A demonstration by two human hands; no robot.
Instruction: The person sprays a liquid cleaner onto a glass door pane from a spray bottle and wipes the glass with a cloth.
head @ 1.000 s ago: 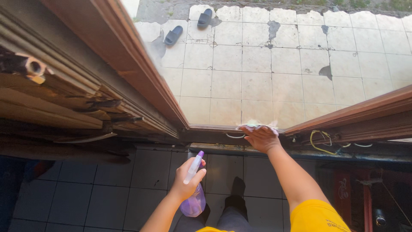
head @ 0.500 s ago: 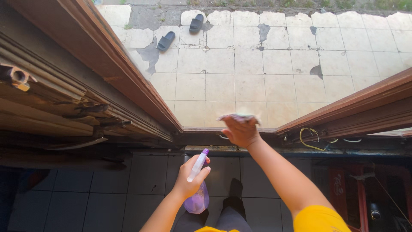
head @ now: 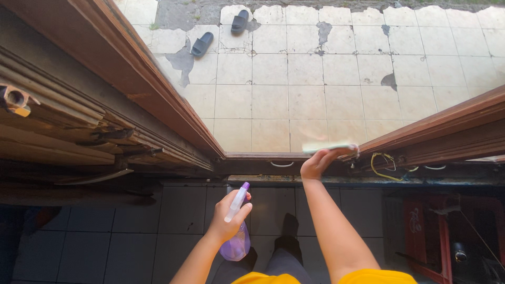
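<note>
Cloth, pale and folded flat, lies pressed against the low edge of the window glass, just right of the middle of the view and beside the right wooden frame. Going from the left: stacked wooden boards and mouldings fill the left side, and next to them the left wooden frame runs slanted down to the bottom rail. Near the viewer, the left hand is closed around a purple spray bottle, with the forefinger resting along its white nozzle; the bottle stands about upright over the dark tiled floor. To the right of it, the right hand is raised to the glass, with its fingers curled up over the near edge of the cloth and holding it against the pane. Far beyond the glass, pale cracked paving tiles are seen, with two dark slippers at the far left. At the right, a yellow wire hangs under the right frame.
</note>
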